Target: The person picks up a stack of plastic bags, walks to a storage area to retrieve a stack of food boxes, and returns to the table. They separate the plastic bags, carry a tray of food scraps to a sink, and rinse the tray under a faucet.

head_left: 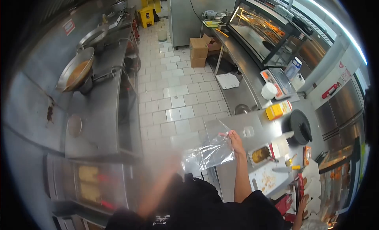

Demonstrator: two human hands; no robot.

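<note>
Head view shows a clear plastic bag [209,154], thin, glossy and creased, with sharp white glints along its folds. It is held out in front of the black-clad torso, over the tiled floor [191,99] and the near-left edge of the steel worktop [254,125]. The right hand [235,142] is closed, its fingers pinching the bag at its right end. The left hand [175,159] is a smear of motion at the other end, so its grip cannot be told.

The bag's long axis runs roughly left to right, rising slightly toward the right hand, where a narrow pointed flap of film sticks up and away from the body. Which end is the mouth cannot be made out, and a small pinkish patch by the right fingertips is unclear.

Just right of the right forearm are a rectangular metal tray [261,155] of grainy, golden-brown food and a smooth white board [258,177] scattered with crumbs. Beyond stand a yellow-and-white carton [278,110] and a round, matt black lid-like disc [301,127]. Another person's hand [303,204] reaches in at lower right, the rest of that person largely cut off by the dark curved rim of the view
</note>
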